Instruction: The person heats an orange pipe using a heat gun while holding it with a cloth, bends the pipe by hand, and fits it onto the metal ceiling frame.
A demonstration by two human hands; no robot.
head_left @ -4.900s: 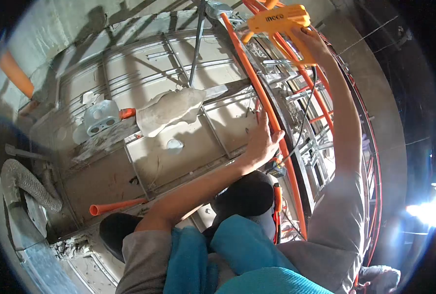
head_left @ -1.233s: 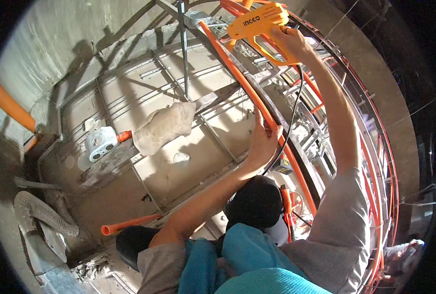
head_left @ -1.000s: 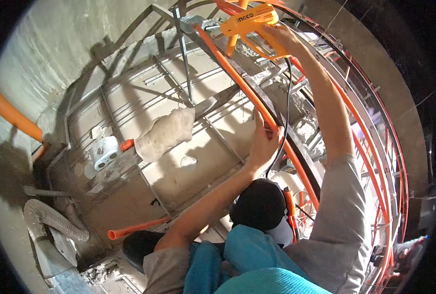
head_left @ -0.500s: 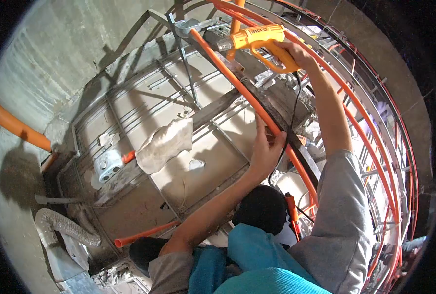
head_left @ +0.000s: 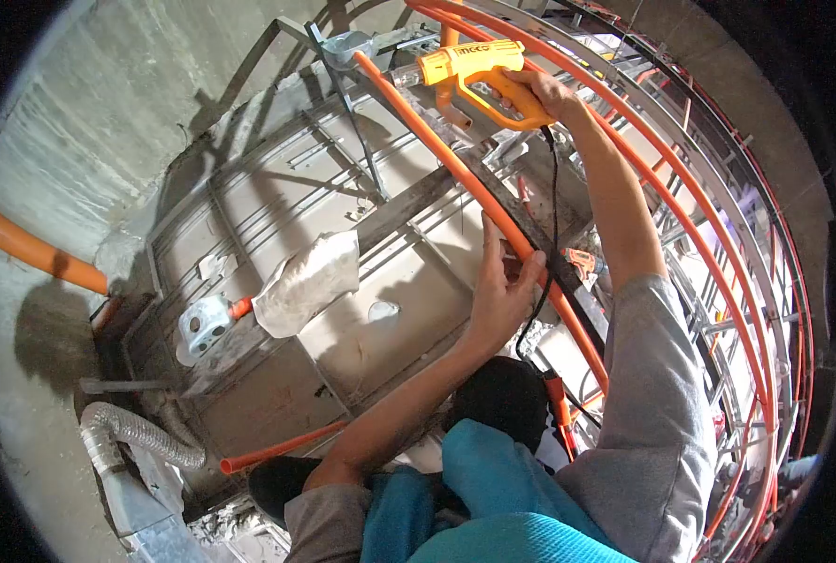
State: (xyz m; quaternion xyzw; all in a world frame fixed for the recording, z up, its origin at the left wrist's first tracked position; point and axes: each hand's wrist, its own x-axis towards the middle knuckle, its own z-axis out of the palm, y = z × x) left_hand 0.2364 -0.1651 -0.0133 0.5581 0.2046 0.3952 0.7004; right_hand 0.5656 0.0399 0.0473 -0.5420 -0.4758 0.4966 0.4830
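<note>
My right hand (head_left: 547, 94) is wrapped round the handle of a yellow heat gun (head_left: 469, 62), raised at the top of the view. Its metal nozzle points left, close beside the upper part of a long orange conduit pipe (head_left: 463, 172). Whether nozzle and pipe touch, I cannot tell. Lower down, my left hand (head_left: 504, 293) grips that same pipe between thumb and fingers, the fingers partly behind it. The pipe slants from its open upper end down towards my right arm. A black cord (head_left: 556, 188) hangs from the gun's handle past my left hand.
Orange conduits (head_left: 662, 150) and metal racks curve along the right side. A metal frame (head_left: 347, 103) stands near the pipe's upper end. On the ceiling panels below lie a crumpled sheet (head_left: 305, 281) and a white junction box (head_left: 205, 327). A flexible silver duct (head_left: 145, 427) sits lower left.
The heat gun and the pipe's upper end have shifted slightly left in view, along with my hands. Both grips stay the same; the background has shifted a little too.
</note>
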